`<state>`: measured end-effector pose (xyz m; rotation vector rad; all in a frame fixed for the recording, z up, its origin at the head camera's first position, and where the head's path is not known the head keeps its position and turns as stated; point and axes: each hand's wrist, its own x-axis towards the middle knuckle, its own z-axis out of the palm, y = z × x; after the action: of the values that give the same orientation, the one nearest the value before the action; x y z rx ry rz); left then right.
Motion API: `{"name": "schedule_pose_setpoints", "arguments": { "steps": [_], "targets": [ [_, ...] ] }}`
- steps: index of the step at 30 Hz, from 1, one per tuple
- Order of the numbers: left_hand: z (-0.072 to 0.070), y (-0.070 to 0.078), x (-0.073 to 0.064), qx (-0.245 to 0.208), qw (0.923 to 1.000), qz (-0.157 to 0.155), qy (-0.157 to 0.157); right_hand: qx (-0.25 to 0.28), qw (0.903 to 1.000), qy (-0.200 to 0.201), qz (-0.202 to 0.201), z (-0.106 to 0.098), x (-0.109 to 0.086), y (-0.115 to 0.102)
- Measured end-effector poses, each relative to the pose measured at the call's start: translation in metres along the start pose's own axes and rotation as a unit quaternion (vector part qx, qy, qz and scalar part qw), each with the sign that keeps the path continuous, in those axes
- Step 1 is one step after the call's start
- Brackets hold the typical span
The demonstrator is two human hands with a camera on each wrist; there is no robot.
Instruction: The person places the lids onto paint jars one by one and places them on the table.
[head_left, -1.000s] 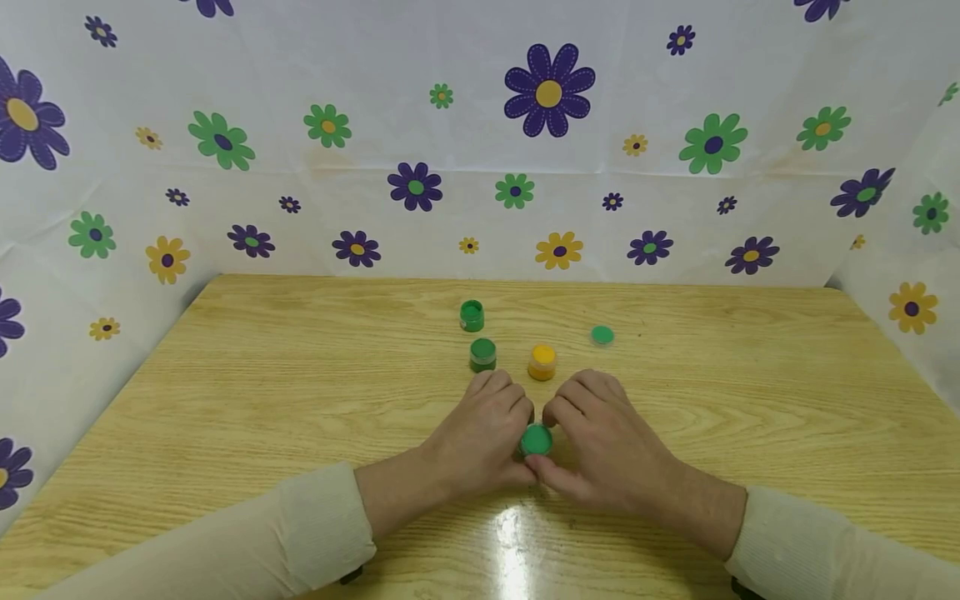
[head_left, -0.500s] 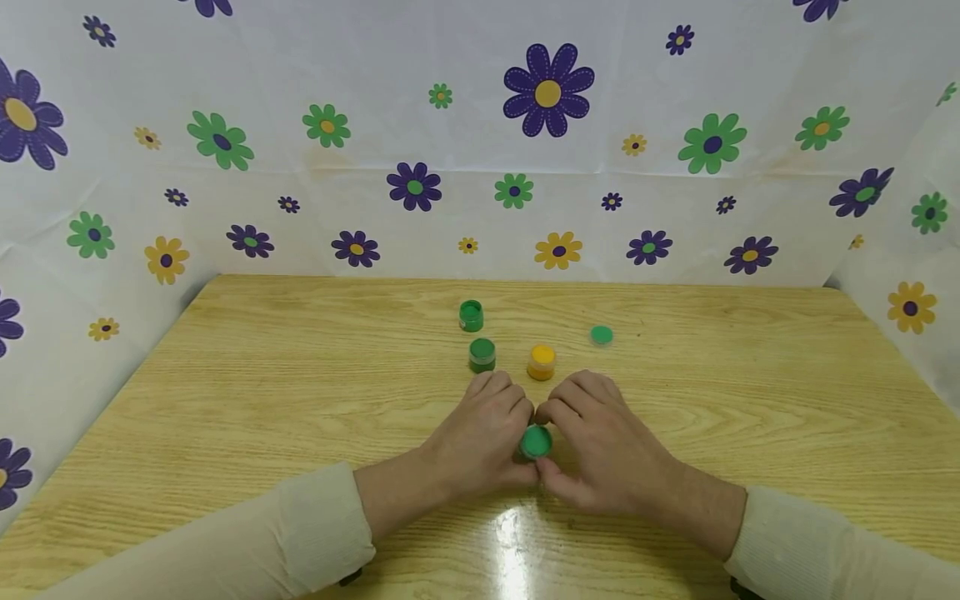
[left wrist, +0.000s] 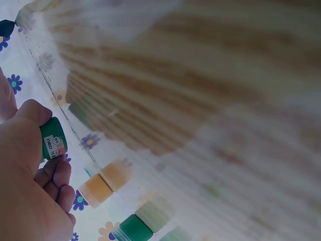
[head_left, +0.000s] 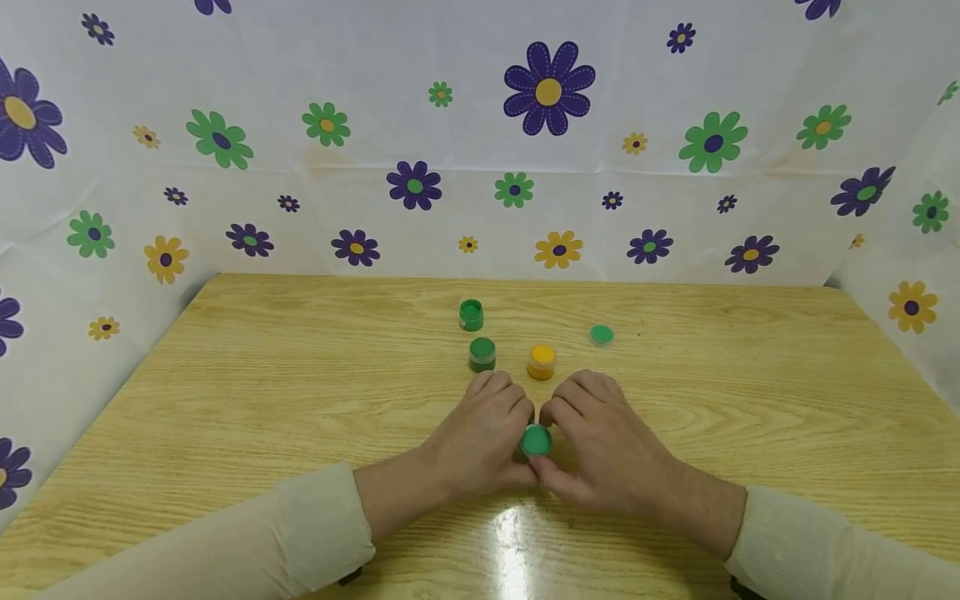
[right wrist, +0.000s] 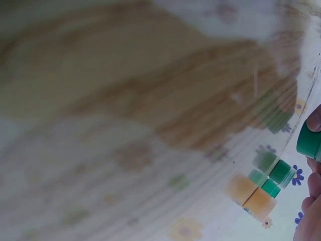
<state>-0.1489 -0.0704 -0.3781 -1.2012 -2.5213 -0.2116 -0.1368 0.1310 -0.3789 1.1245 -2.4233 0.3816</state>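
Observation:
A small green paint jar [head_left: 536, 440] is held just above or on the table between both hands, its round green top facing up. My left hand [head_left: 480, 437] grips its left side with thumb and curled fingers. From the right, my right hand [head_left: 615, 446] pinches the rim, thumb at the near edge and index finger curled at the far edge. A printed label shows on the green jar [left wrist: 53, 139] in the left wrist view. In the right wrist view, thumb and fingers sit at both ends of the green jar [right wrist: 308, 139].
Beyond the hands stand a yellow paint jar [head_left: 542, 362], a dark green jar [head_left: 482, 355] and an uncovered green jar [head_left: 471, 316]. A loose green lid [head_left: 602, 335] lies to their right on the wooden table [head_left: 300, 358]. A flowered cloth [head_left: 465, 133] hangs behind.
My right thumb and index finger shift slightly around the jar's rim; the thumb moves off the near edge and then back onto it. The left hand keeps its hold.

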Motion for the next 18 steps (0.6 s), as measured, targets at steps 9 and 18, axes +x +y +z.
{"name": "schedule_pose_setpoints", "arguments": {
  "steps": [9, 18],
  "targets": [
    [-0.0014, 0.0009, 0.0002, -0.001, 0.9999, -0.003, -0.012, -0.008, 0.9999, -0.007, 0.008, -0.0004, -0.0005, -0.0001],
    [-0.0009, 0.0004, 0.0008, -0.001, 0.9999, -0.008, -0.008, 0.011, 0.9998, -0.013, 0.012, -0.0007, 0.0003, -0.0003]
  ]
}}
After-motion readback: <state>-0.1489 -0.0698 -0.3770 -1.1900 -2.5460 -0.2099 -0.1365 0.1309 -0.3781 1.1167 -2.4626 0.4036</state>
